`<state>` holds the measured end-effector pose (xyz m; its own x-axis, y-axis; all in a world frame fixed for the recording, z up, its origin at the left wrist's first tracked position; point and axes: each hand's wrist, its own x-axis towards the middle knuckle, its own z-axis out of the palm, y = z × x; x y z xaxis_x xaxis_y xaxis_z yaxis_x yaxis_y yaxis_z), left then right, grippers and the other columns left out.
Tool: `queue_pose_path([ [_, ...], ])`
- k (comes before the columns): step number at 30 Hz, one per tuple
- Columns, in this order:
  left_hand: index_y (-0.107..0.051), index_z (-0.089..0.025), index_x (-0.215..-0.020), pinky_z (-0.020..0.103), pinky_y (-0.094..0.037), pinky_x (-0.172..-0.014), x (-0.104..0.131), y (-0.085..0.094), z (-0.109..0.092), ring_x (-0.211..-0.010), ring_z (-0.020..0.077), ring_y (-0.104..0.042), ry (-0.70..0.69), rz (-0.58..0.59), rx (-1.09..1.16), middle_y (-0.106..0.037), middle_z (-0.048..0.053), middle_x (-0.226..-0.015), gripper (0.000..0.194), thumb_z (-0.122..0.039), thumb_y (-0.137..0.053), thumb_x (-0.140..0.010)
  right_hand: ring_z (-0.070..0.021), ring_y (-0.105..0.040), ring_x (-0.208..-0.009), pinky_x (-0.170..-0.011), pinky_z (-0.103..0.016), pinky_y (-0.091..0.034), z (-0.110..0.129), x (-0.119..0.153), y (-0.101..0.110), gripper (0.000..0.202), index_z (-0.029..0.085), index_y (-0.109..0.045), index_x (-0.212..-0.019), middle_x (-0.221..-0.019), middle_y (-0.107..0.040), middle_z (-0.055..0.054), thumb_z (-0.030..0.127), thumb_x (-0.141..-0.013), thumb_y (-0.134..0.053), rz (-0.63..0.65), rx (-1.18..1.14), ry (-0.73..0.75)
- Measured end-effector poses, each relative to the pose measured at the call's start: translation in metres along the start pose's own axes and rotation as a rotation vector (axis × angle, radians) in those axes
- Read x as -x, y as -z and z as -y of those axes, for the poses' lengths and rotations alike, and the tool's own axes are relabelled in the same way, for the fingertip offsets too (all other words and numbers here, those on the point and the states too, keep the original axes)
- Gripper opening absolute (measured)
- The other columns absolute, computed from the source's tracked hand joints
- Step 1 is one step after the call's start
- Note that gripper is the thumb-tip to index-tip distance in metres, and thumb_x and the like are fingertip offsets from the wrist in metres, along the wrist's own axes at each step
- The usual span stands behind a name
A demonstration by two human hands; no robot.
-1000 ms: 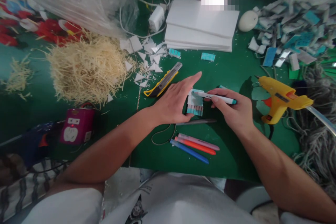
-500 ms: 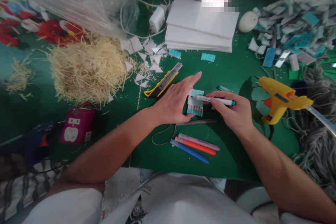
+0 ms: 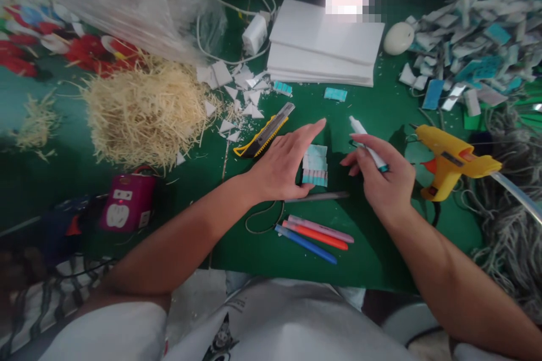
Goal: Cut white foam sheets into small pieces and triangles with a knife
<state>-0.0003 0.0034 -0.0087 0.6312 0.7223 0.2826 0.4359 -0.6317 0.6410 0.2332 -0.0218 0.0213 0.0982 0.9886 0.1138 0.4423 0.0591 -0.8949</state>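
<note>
A small pale teal-and-white striped piece [image 3: 315, 165] lies flat on the green table. My left hand [image 3: 282, 163] rests at its left side with the index finger stretched out and the thumb touching its lower left corner. To the right, apart from the piece, my right hand [image 3: 387, 180] grips a white marker with a teal end [image 3: 365, 138]. The marker's white end points up and away to the left. Just beyond my left hand lies a yellow-and-black utility knife [image 3: 266, 132]. A dark slim tool [image 3: 317, 197] lies just below the piece.
Pink, orange and blue pens [image 3: 315, 240] lie near the front edge. A yellow glue gun [image 3: 455, 161] stands right of my right hand. White sheets [image 3: 326, 39], wood shavings [image 3: 139, 115], white scraps [image 3: 249, 96], a purple power box [image 3: 127, 203] and a scrap heap [image 3: 470, 39] surround the work area.
My right hand has lifted the marker off the striped piece and moved slightly right. The marker has turned, its white end now pointing away. My left hand stays by the piece.
</note>
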Motion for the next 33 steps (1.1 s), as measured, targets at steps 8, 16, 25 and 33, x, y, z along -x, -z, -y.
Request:
queue_pose_path([
  [8,-0.004,-0.020,-0.168,0.051,-0.044,-0.111,-0.005,0.002,-0.010,-0.137,0.0374,-0.056,0.235,-0.012,-0.107,-0.061,0.015,-0.149,0.115,-0.029,-0.071,-0.076,-0.0153,-0.072,-0.066,-0.071,-0.030,-0.062,0.005,0.013,0.001,0.028,0.027,-0.071,-0.120,-0.083,-0.080,0.002,0.019,-0.095,-0.063,0.240,0.339,0.448],
  [16,-0.012,-0.014,-0.166,0.049,-0.044,-0.110,-0.007,-0.001,-0.012,-0.133,0.0374,-0.057,0.302,-0.038,-0.167,-0.063,0.017,-0.144,0.114,-0.031,-0.076,-0.073,-0.0212,-0.076,-0.075,-0.069,-0.034,-0.061,0.003,0.018,-0.001,0.035,0.026,-0.065,-0.130,-0.090,-0.081,-0.003,0.018,-0.096,-0.062,0.281,0.412,0.595],
  [25,-0.012,-0.018,-0.169,0.050,-0.045,-0.109,-0.006,-0.001,-0.011,-0.133,0.0381,-0.058,0.295,-0.028,-0.161,-0.063,0.016,-0.144,0.116,-0.052,-0.080,-0.081,-0.0238,-0.079,-0.091,-0.080,-0.037,-0.067,0.004,0.024,0.000,0.039,0.024,-0.064,-0.137,-0.103,-0.084,-0.007,0.018,-0.099,-0.061,0.283,0.435,0.590],
  [33,-0.016,-0.016,-0.168,0.052,-0.047,-0.111,-0.002,0.000,-0.006,-0.130,0.0380,-0.062,0.204,-0.121,-0.143,-0.063,0.020,-0.145,0.107,-0.064,-0.072,-0.091,-0.0254,-0.080,-0.087,-0.076,-0.039,-0.067,0.005,0.023,0.001,0.032,0.025,-0.068,-0.128,-0.099,-0.084,-0.007,0.020,-0.098,-0.059,0.231,0.468,0.524],
])
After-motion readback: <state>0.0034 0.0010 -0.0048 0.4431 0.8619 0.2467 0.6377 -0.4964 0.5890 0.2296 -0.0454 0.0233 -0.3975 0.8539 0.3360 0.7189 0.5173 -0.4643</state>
